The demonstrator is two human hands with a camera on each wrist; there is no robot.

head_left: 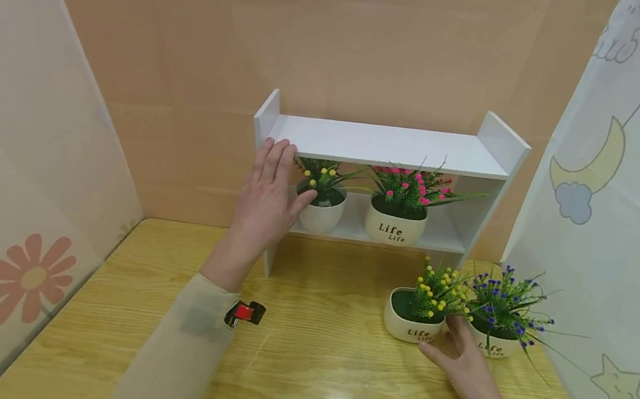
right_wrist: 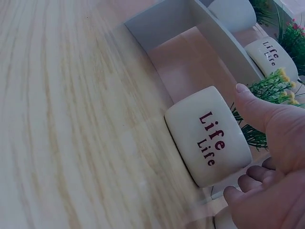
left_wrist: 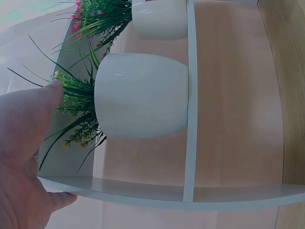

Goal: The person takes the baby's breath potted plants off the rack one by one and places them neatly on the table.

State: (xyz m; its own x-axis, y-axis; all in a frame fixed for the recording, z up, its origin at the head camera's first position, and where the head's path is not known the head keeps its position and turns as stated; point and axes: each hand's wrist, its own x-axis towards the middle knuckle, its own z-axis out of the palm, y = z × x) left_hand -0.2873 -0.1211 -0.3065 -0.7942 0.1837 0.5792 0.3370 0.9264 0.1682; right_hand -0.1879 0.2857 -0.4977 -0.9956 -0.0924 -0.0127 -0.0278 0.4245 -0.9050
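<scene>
My left hand [head_left: 266,202] lies with straight fingers against the left end of a white two-tier shelf [head_left: 390,144], its thumb passing in front of a white pot [head_left: 320,219] with yellow flowers. Beside that pot on the lower tier stands a "Life" pot [head_left: 394,228] with pink flowers. On the table, my right hand [head_left: 466,363] reaches beside a cream "Life" pot [right_wrist: 209,138] of yellow flowers. Its thumb is spread from the fingers, whose tips are near the pot's right end, between it and a pot of purple flowers [head_left: 497,344].
The wood-grain table [head_left: 310,350] stretches in front of the shelf. A tan backdrop [head_left: 344,37] stands behind, with patterned white panels [head_left: 43,137] at the sides. A dark strap with a red piece [head_left: 244,313] is on the left sleeve.
</scene>
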